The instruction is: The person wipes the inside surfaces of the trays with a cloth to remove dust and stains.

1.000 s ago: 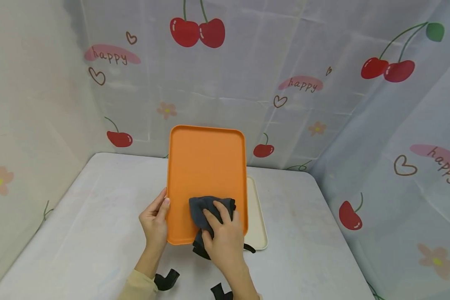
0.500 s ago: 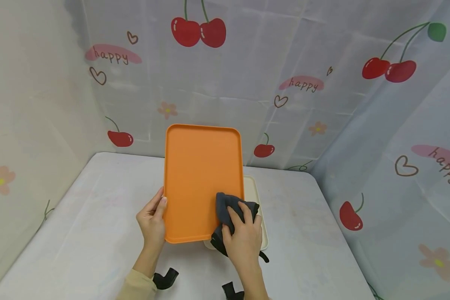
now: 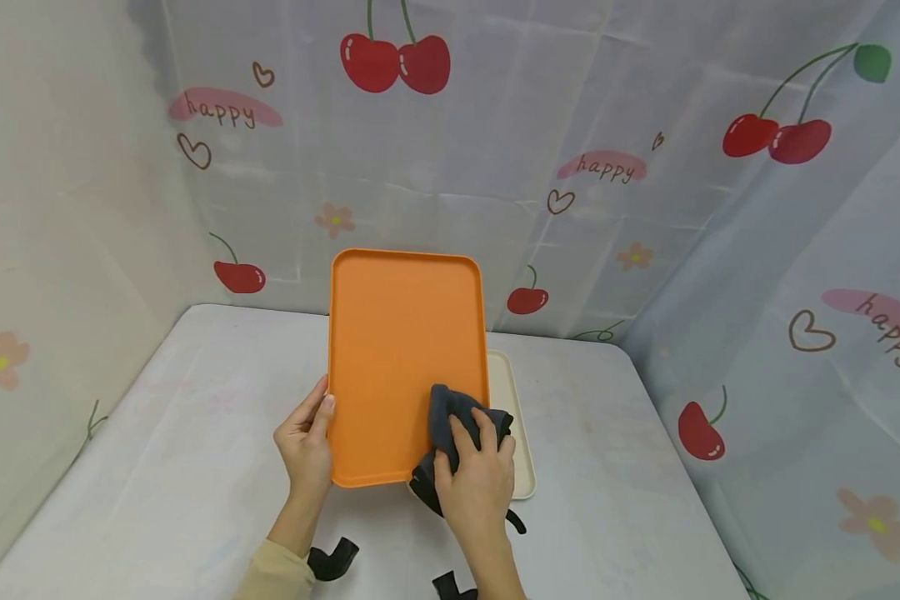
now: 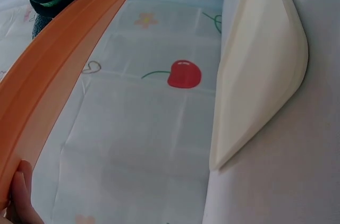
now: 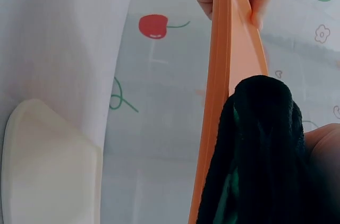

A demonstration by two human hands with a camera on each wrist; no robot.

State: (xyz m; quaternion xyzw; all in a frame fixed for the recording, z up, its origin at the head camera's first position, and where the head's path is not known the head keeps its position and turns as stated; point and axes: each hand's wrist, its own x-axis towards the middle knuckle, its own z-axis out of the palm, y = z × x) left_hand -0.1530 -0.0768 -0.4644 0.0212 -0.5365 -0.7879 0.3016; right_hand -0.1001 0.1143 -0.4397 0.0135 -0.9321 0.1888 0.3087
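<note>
An orange rectangular tray point(image 3: 401, 350) is held up, tilted, above the table. My left hand point(image 3: 305, 437) grips its left edge, thumb on the front face and fingers behind. In the left wrist view, a fingertip point(image 4: 22, 192) shows at the orange tray point(image 4: 58, 70). My right hand point(image 3: 476, 483) holds a dark grey cloth point(image 3: 450, 412) against the tray's lower right corner, fingers bent over it. The cloth point(image 5: 260, 128) hides much of the right hand in the right wrist view. Part of that corner is covered by the cloth.
A cream tray point(image 3: 513, 433) lies on the white table point(image 3: 592, 450) behind and right of the orange one, partly covered by it. Black straps point(image 3: 333, 559) show near both wrists. Cherry-printed curtains point(image 3: 450, 167) stand around the table.
My right hand has slid the cloth from the lower middle of the orange tray to its right edge, then slightly back left. The orange tray has shifted a little left with my left hand.
</note>
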